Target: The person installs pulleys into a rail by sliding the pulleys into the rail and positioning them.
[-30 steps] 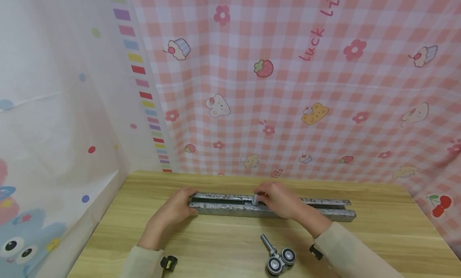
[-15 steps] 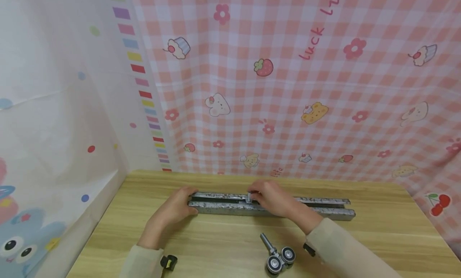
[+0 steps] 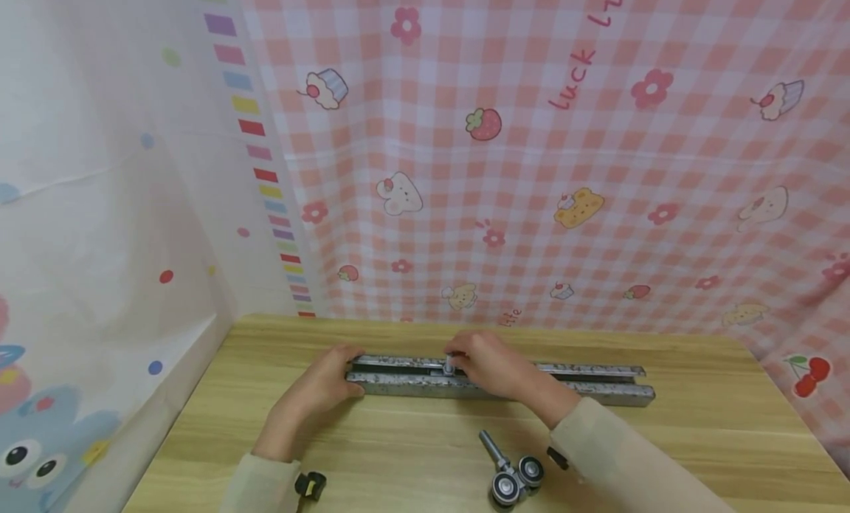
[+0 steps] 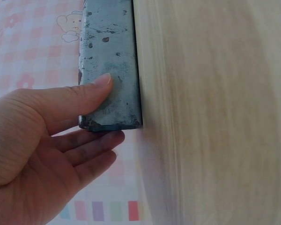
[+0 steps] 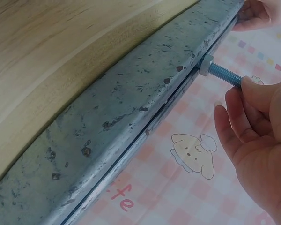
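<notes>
A speckled grey metal track (image 3: 412, 387) with a slot along its top lies across the table. My left hand (image 3: 325, 384) grips its left end; in the left wrist view the thumb presses the side wall while the other fingers are at the end and far side. Out of the slot rises a threaded bolt (image 5: 225, 75) with a nut (image 5: 206, 65) at its base. My right hand (image 3: 488, 365) pinches the bolt's free end between thumb and fingers. Whatever the bolt joins inside the track is mostly hidden.
A second roller trolley (image 3: 508, 477), with black-ringed wheels and a threaded bolt, lies on the wooden table (image 3: 392, 454) in front of the track. A pink checked cloth (image 3: 518, 166) hangs behind the table, a white one (image 3: 119, 166) at the left.
My right hand has slid the bolt leftward along the slot, nearer my left hand. The left hand, the track and the loose trolley have stayed in place.
</notes>
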### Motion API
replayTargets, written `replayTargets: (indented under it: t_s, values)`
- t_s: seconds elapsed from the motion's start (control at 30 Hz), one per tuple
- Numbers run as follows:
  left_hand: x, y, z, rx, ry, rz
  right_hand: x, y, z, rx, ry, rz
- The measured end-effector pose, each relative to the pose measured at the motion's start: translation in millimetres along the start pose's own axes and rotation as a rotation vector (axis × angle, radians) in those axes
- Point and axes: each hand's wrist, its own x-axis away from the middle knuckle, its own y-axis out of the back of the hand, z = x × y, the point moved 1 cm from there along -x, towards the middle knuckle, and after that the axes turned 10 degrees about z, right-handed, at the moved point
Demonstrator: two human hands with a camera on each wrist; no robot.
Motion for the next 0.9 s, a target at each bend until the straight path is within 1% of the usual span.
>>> replayTargets:
  t_s: [0.2, 0.47, 0.73, 0.9]
  values:
    - [1.7, 0.8, -1.7, 0.003, 0.002, 0.002, -1.1, -0.1, 1.3, -0.008, 0.0, 0.008]
    - [1.7, 1.1, -2.3, -0.005, -0.003, -0.003, -0.6, -0.6, 0.8, -0.009, 0.021, -0.002]
    - [2.0, 1.5, -1.8, -0.005, -0.004, -0.003, -3.6, -4.0, 1.9, 0.023, 0.042, -0.023]
    - [1.0, 1.2, -2.7, -0.005, -0.006, -0.011, -6.4, -4.0, 5.3, 0.027, 0.032, -0.005]
